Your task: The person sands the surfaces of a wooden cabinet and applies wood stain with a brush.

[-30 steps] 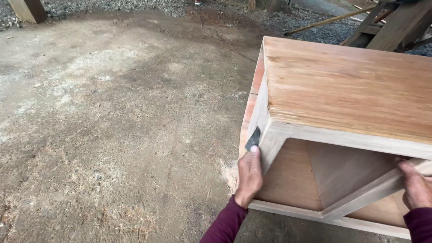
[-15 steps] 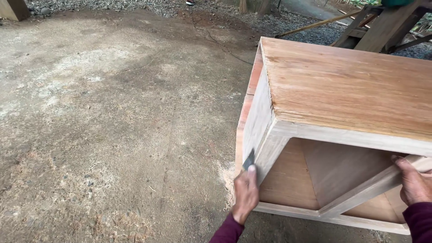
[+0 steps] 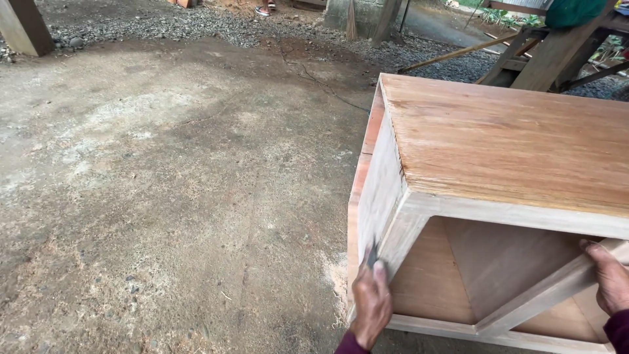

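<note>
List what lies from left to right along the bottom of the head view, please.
Concrete floor → sawdust pile → left hand pressing dark sandpaper on the wooden cabinet → diagonal brace → right hand.

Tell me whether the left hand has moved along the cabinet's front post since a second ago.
Yes. The left hand has slid down the wooden cabinet's front corner post, from near its top corner towards the bottom rail.

orange-brown cabinet [image 3: 498, 151] (pale frame), grey floor [image 3: 164, 170]
</note>
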